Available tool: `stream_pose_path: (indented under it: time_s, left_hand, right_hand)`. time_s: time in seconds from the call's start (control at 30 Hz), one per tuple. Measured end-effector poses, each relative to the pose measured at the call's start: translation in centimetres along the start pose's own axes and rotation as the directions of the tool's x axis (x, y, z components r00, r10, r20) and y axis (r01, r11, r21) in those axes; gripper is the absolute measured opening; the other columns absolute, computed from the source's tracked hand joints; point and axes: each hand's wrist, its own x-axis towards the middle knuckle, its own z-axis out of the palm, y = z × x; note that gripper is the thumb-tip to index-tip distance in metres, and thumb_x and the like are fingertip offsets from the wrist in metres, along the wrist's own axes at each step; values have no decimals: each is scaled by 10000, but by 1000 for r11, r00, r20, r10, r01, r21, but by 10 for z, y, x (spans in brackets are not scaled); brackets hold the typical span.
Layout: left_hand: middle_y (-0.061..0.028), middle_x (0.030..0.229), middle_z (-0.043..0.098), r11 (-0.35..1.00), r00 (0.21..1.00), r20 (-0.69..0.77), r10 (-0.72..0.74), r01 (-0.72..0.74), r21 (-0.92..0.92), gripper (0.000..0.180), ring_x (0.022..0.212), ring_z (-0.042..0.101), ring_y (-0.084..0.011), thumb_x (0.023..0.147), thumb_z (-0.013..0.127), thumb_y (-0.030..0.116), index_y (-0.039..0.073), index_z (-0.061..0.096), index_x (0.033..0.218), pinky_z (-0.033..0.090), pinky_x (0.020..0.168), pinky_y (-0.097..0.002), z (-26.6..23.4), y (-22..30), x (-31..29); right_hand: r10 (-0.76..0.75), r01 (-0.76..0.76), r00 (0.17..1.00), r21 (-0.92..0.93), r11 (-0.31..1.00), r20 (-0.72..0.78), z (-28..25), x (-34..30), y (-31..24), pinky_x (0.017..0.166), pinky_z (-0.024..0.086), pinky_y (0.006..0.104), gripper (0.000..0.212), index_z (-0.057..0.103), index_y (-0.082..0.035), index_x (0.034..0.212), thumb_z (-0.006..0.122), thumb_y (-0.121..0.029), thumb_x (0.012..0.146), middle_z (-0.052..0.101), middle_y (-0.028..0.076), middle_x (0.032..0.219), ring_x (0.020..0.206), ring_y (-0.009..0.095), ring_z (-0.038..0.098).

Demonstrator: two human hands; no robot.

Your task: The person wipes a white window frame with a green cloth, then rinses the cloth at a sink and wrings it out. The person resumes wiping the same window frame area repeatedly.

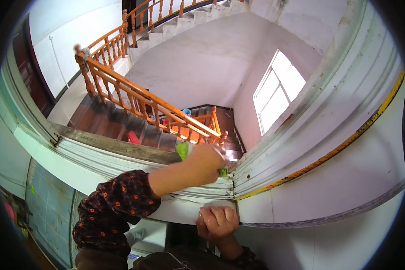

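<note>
My left hand (206, 163) reaches over the window sill (184, 209), its fingers closed round a small tool (182, 151). Bright green shows at both ends of this tool, and the end by the frame's corner looks like bristles; my fingers hide its middle. Beneath it run the white grooved tracks (94, 163) of the window frame, dirty in places. Close to the sill's near edge, my right hand (218, 222) is curled into a fist. Whatever its fingers may hold is hidden.
Beyond the opening, a staircase with an orange wooden railing (144, 96) drops away. A red object (133, 137) lies on its steps, and a blue container (186, 111) stands lower down. Yellow-and-black tape (333, 153) edges the right wall. Blue-green tiles (51, 198) cover the wall at lower left.
</note>
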Motion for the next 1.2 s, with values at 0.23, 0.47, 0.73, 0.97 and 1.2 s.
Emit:
stream_pose_path:
  time_s: [0.23,0.47,0.73,0.97,1.2]
  left_hand:
    - [-68,905,608,983,983,24,181,-180,-25,168,916,600,-304,616,672,74,87,671,783,499,776,-440,27,20,4]
    - [-60,889,583,967,972,-174,160,-190,-171,224,936,586,-323,598,676,34,85,657,815,494,759,-442,5,8,0]
    - [-47,919,584,967,969,46,243,-238,-94,151,944,588,-285,615,684,45,80,648,757,463,816,-409,19,29,3]
    - [-80,909,659,817,989,-135,-53,-34,-575,382,923,631,-333,603,669,-71,84,734,946,512,785,-413,-43,1,3]
    - [-63,857,597,976,971,115,208,-198,-93,155,899,610,-298,598,679,66,92,630,743,521,717,-426,-11,22,-26]
  right_hand:
    - [15,-15,1000,-39,999,13,2,-2,2,608,463,345,197,694,-144,935,722,-182,744,642,1,842,693,215,582]
    - [-3,2,1000,-40,999,-30,4,-6,4,583,459,350,180,691,-133,914,715,-162,738,639,16,835,662,225,565]
    - [13,-14,1000,-28,1000,-22,5,-4,3,576,442,348,174,691,-137,922,707,-161,750,628,5,822,663,211,563]
    - [20,-20,1000,-21,1000,-14,2,-6,4,589,470,361,165,700,-124,896,710,-151,734,647,26,834,681,242,588]
    - [20,-20,1000,-18,1000,-18,3,-3,1,585,438,347,167,707,-132,919,710,-182,760,640,7,838,673,216,566]
